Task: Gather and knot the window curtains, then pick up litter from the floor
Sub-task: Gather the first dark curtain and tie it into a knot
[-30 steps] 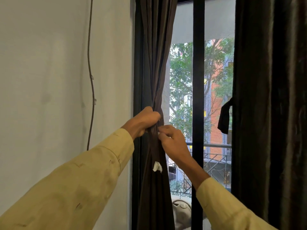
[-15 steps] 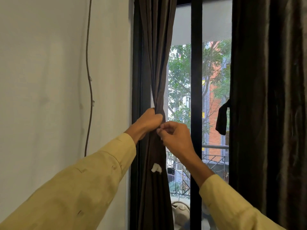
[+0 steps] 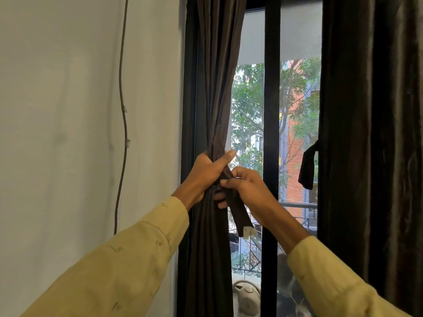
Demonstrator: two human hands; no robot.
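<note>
my left hand [image 3: 206, 177] is wrapped tight round the gathered brown curtain [image 3: 217, 88] at the window's left edge; my right hand [image 3: 249, 188] pinches what looks like its tie-back strap [image 3: 238, 213].

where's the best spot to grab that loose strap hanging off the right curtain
Probably its lower free end, reached from its left. The strap is joined at its top to the edge of the right curtain and hangs loose in front of the window, with open space on that side. The left hand grips the left curtain; the right hand pinches its tie.
</note>
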